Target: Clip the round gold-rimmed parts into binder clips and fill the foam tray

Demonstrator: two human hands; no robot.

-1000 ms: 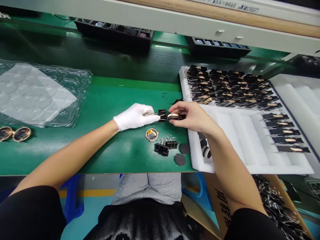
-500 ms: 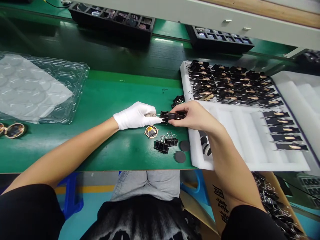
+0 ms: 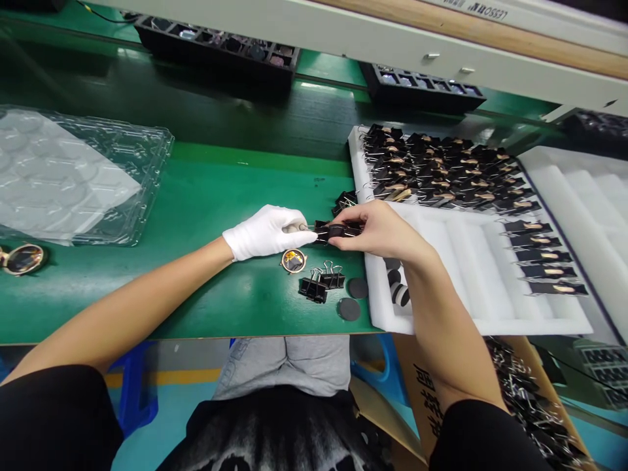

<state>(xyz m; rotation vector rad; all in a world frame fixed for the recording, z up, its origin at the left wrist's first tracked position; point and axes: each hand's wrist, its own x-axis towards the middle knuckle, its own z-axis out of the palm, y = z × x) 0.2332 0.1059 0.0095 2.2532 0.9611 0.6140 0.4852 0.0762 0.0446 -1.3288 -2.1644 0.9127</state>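
My left hand [image 3: 265,233], in a white glove, pinches the wire handles of a black binder clip [image 3: 321,231]. My bare right hand [image 3: 380,227] closes its thumb and fingers round a dark rounded piece [image 3: 336,231] that the clip's jaws meet. More black clip parts show under the right fingers, partly hidden. Just below the hands, a round gold-rimmed piece [image 3: 294,261] with an amber and dark face lies on the table. Two loose binder clips [image 3: 318,288] sit to its right, beside two dark grey discs [image 3: 348,309]. Behind my right fingers is another black clip [image 3: 344,201].
On the right, a white foam tray [image 3: 456,261] holds rows of clipped pieces [image 3: 441,167]; dark and white discs [image 3: 400,294] lie at its near left. A clear plastic tray [image 3: 152,190] and sunglasses [image 3: 23,259] are left. Black compartment trays [image 3: 220,62] stand behind, under a shelf.
The view has shifted slightly, so the tray and table things appear a little to the left. Both hands keep the same grip on the clip and the dark piece.
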